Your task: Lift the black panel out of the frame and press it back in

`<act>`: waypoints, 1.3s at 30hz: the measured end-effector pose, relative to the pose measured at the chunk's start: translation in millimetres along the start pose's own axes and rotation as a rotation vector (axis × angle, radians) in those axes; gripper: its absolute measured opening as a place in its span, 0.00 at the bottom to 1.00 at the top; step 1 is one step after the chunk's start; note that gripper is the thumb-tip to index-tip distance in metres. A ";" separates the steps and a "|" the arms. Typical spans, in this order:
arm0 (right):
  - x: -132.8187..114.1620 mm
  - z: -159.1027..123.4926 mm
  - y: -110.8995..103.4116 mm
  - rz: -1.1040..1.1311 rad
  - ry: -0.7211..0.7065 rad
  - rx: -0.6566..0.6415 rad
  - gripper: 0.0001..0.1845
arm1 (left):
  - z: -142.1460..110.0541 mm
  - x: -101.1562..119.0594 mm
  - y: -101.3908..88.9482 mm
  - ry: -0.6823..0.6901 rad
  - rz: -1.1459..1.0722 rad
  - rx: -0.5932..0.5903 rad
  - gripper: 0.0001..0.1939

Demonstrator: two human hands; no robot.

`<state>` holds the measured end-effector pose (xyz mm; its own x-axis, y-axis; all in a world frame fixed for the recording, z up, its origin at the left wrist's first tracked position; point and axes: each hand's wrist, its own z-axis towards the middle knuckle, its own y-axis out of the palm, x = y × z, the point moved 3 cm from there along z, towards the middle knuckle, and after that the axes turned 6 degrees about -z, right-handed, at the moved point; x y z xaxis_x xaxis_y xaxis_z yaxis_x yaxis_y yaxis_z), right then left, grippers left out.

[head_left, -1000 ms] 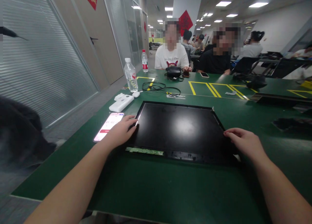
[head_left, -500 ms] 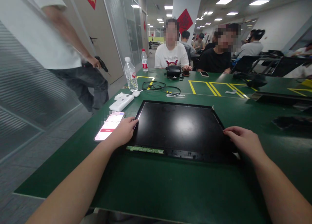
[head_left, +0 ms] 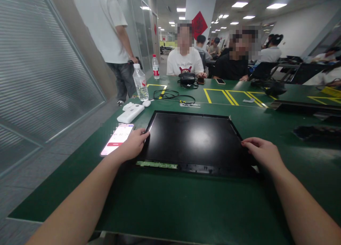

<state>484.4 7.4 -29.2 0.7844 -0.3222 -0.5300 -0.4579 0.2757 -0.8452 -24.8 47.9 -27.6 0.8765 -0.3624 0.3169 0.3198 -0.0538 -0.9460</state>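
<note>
A black flat display panel point(head_left: 191, 138) lies on the green table point(head_left: 170, 206), with a thin green circuit strip point(head_left: 156, 164) along its near edge. My left hand point(head_left: 131, 145) grips the panel's left edge, fingers curled over it. My right hand point(head_left: 262, 154) holds the right edge the same way, fingertips on the frame. A phone point(head_left: 117, 139) with a lit pink and white screen lies just left of my left hand.
A white power bank point(head_left: 131, 113), a water bottle point(head_left: 140, 84), a black cable point(head_left: 173, 95) and yellow floor-tape boxes point(head_left: 226, 95) lie beyond the panel. Two seated people face me across the table. A person in a white shirt point(head_left: 106, 28) stands at the far left aisle.
The person in the white shirt has walked along the left aisle away from me. My hands and the panel have stayed in place; the view shifted slightly.
</note>
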 end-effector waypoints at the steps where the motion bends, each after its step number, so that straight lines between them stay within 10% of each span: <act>1: -0.2 -0.1 -0.1 -0.002 -0.001 0.003 0.17 | -0.1 -0.6 0.3 -0.003 0.004 -0.004 0.29; 39: 0.7 6.4 6.4 0.050 -0.090 0.021 0.21 | -2.5 -0.1 -11.3 -0.171 -0.146 0.118 0.24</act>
<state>484.7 14.7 -34.5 0.7957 -0.2253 -0.5622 -0.4891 0.3086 -0.8158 -29.4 46.2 -17.1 0.8630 -0.1957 0.4658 0.4782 0.0190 -0.8780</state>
